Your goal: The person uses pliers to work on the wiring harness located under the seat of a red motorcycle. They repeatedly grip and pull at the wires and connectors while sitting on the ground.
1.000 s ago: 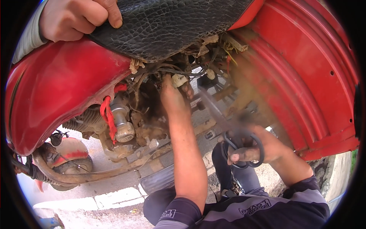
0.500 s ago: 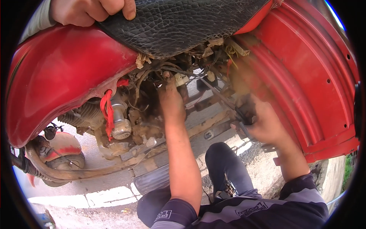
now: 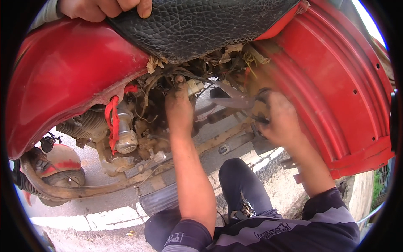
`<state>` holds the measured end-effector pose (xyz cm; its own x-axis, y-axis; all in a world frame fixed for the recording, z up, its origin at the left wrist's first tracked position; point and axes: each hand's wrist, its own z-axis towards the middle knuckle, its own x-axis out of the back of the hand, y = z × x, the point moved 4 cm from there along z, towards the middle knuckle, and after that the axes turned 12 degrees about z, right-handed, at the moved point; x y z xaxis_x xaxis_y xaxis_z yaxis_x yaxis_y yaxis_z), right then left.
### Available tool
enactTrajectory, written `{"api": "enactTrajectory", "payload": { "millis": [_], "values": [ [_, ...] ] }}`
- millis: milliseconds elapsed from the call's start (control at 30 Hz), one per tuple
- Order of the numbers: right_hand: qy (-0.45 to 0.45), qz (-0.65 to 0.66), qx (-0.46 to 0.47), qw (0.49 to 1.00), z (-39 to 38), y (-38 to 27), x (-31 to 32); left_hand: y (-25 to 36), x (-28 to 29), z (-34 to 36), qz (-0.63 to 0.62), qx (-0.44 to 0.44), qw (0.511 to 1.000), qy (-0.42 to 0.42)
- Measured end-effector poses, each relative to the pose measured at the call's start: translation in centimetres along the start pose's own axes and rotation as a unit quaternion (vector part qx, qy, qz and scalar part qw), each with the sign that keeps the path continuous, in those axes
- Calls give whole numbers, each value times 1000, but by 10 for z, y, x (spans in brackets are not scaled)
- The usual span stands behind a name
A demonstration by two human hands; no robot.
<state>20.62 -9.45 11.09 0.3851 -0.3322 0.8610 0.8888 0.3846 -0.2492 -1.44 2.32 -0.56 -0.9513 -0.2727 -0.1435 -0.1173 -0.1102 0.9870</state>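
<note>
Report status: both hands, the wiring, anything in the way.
Left hand at the wiring, beside white connector, grip unclear. Right hand holding scissors, blades spread. Black seat edge close to wiring, another person's hand on it.

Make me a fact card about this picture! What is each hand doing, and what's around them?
Left hand: up among the dark wires, beside a whitish connector; its exact grip is unclear
Right hand: holding scissors
Scissor blades: open, pointing toward the wires
Another person's hand: top left, touching the black seat
Left side: rounded red shell
Right side: ridged red panel
Hanging: red strip by a silvery cylinder
</note>
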Motion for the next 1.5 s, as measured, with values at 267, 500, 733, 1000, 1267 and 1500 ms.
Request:
{"api": "enactTrajectory", "payload": {
  "millis": [267, 500, 733, 1000, 1267, 1500],
  "values": [
    [34, -151, 72, 985, 30, 0, -10, 20, 12, 1, 131, -65, 989, -35],
    [17, -182, 55, 982, 37, -5, -11, 37, 19, -3, 163, -104, 979, -67],
    [0, -152, 52, 987, 36, -1, -17, 41, 20, -3, 239, -145, 958, -65],
    [0, -138, 73, 988, 31, 7, -26, 41, 17, -5, 290, -143, 945, -35],
    [25, -123, 51, 991, 20, 16, -35, 45, 9, -10, 251, -147, 957, 21],
    [12, -90, -28, 996, 8, 4, -32, 37, 5, -12, 142, -49, 989, -3]
  ]
}}
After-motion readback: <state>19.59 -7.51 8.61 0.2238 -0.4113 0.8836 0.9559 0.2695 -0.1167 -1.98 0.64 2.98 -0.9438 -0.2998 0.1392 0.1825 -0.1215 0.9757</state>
